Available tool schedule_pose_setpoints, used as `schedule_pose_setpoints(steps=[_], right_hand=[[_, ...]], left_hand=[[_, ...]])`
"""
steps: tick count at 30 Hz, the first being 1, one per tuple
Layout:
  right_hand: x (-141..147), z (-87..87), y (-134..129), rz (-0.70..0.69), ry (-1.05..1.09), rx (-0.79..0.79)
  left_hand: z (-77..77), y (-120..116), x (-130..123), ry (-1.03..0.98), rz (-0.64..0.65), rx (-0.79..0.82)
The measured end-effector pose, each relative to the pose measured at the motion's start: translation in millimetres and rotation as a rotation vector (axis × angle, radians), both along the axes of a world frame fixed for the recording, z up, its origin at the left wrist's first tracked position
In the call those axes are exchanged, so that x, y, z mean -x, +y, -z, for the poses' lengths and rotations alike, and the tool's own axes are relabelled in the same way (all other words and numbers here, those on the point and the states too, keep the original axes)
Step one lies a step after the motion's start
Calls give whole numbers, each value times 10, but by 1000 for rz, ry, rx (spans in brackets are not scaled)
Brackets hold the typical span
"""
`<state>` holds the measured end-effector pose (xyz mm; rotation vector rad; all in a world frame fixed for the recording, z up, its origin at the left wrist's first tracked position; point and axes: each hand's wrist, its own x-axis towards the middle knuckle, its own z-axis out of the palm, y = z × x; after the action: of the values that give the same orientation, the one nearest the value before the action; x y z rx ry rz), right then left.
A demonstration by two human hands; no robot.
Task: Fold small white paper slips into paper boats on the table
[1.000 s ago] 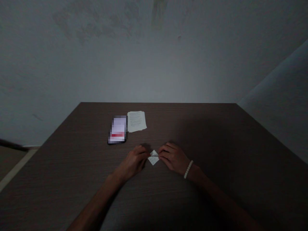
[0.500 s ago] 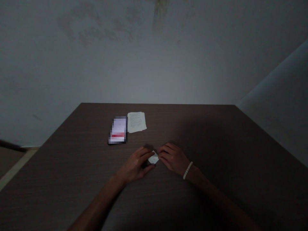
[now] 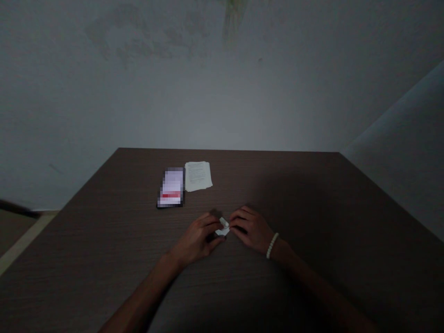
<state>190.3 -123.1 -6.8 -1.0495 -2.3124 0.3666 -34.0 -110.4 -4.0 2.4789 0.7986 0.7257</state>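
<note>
A small white piece of folded paper (image 3: 223,231) lies on the dark brown table between my two hands, part of it raised. My left hand (image 3: 201,235) holds its left side, with fingers above and thumb below. On the right, my right hand (image 3: 250,229), with a beaded bracelet at the wrist, pinches the paper's right corner between thumb and fingers. Beyond my hands, to the left, a stack of printed white paper sheets (image 3: 198,176) lies flat beside a phone (image 3: 171,187) with a lit, blurred screen.
The brown table (image 3: 277,162) reaches back to a grey, stained wall (image 3: 222,101). Shadow falls on the table to the right of my hands. A pale strip shows on the floor at far left.
The small paper's shape has changed: it lay flatter before, and now a folded flap stands up near my right fingertips. Both hands stay almost in place.
</note>
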Motion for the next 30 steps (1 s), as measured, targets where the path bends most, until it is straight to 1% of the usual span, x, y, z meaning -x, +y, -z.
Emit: schedule_pose_setpoints(steps=[5,10,15,20,24,30], right_hand=[[-29,-3,18,-36,0,-21],[-35,-32,15,-68,-12,-85],[-39,2,24,-69,-48,-125],[-58,38,26,-72,-104,-166],[-79,3,-23,-67,-131,-148],[-93,-29,-108,-46,-92,-70]], left_hand=[[-41,-8,12,89,44,-32],[-78,-23,19,147,73,-96],[-56,-47,2,132,83,-151],[-79,-53,-20,87,116,-132],[-81,-50,-16,110,121,-143],[-63,-67,-25,160,115,-199]])
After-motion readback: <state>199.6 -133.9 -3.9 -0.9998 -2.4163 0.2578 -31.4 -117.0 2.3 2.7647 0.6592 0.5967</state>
